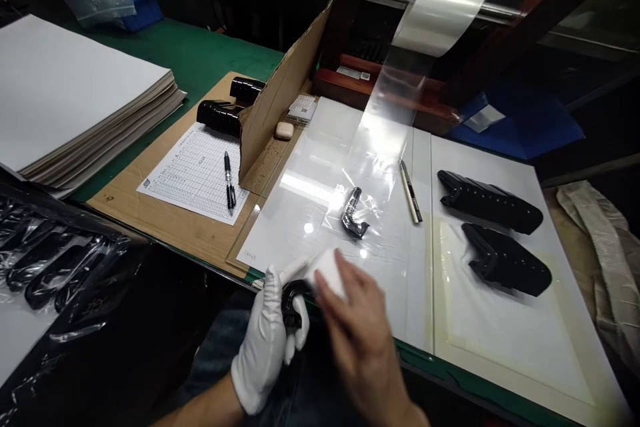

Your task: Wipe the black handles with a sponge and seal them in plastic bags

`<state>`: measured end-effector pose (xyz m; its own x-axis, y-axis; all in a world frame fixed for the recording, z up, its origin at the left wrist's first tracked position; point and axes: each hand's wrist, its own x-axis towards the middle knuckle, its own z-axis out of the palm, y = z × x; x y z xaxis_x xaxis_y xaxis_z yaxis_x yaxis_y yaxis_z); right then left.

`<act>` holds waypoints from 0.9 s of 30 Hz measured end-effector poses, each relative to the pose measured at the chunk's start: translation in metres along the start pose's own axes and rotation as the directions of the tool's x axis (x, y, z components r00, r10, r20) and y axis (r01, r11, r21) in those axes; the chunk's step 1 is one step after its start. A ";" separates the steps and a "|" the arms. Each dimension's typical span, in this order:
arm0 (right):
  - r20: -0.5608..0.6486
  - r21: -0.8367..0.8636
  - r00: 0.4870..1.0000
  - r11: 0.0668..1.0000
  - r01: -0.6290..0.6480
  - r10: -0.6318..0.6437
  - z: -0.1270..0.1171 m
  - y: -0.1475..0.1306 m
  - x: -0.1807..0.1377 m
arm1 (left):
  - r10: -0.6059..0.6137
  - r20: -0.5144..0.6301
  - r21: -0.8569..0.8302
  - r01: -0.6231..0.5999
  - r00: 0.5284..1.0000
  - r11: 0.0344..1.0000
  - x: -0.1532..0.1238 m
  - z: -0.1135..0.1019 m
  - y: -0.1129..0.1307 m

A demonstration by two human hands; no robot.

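My left hand [263,340], in a white glove, is closed around a glossy black curved part [294,295] just off the table's front edge. Bare and slightly blurred, my right hand [363,327] pinches a white pad [330,270] against the upper end of that part. Whether the pad is cloth or foam I cannot tell. Beyond the hands, a similar black curved part [351,213] lies on clear film [380,140] spread over the white glass-topped surface [280,233]. A cutter knife [411,192] rests to the right of it.
A roll of clear film [440,17] hangs on a bar behind. Two black ribbed parts [493,203] lie at right. A cardboard divider [280,93] stands left of the glass, beside a printed sheet [185,177] and pen [229,180]. Stacked white sheets [75,93] are far left.
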<state>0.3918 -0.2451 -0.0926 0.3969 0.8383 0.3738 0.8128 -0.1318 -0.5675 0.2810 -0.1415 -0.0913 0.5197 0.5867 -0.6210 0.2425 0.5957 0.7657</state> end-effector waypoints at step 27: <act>0.464 0.492 0.543 0.306 -0.815 0.700 -0.037 0.002 -0.015 | -0.149 0.426 0.209 0.063 0.893 0.976 -0.001 -0.030 0.041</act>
<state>0.4032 -0.2778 -0.0721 0.5866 0.6085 -0.5344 -0.2844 -0.4631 -0.8394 0.2662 -0.1018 -0.0647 0.7764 0.2014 -0.5972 0.4407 0.5040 0.7428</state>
